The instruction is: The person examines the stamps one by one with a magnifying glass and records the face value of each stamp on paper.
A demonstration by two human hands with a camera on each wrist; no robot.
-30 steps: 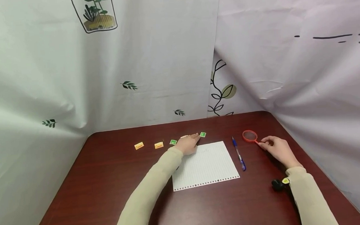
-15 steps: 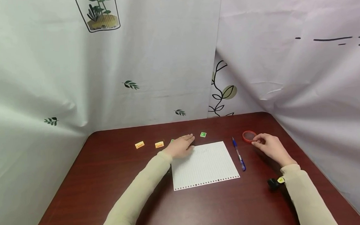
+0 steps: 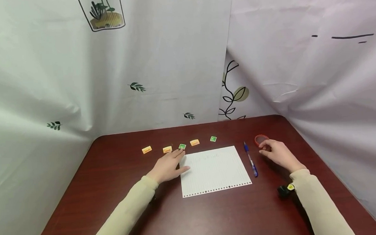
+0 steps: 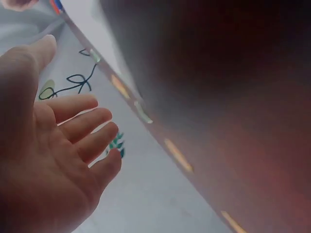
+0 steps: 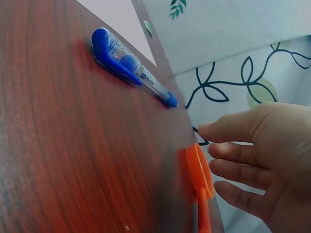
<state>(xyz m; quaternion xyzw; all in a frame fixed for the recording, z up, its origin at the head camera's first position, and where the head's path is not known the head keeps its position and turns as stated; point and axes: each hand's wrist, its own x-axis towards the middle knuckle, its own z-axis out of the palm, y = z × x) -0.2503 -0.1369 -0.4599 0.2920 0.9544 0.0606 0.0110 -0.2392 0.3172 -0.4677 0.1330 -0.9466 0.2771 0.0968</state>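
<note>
My left hand [image 3: 166,167] hovers at the left edge of a lined sheet of paper [image 3: 214,171], fingers spread and palm bare in the left wrist view. Just beyond its fingertips lie a green stamp-like card [image 3: 182,146] and an orange one [image 3: 167,149]. Over at the right, my right hand [image 3: 280,154] hangs loosely curled above a magnifying glass [image 3: 260,140], partly covering it. The right wrist view shows the red-orange magnifying glass [image 5: 198,170] on the table, a gap between it and the fingers. Between paper and right hand lies a blue pen [image 3: 251,159].
Further small cards, orange [image 3: 146,149], orange [image 3: 194,142] and green [image 3: 213,139], lie in a row towards the back of the dark red table [image 3: 212,219]. A patterned white cloth [image 3: 172,61] hangs around the back and sides. Faint writing is on the paper.
My left hand has drawn back to the left and towards me, uncovering an orange card and a green card. My right hand has shifted slightly left, from the magnifying glass's handle towards its ring.
</note>
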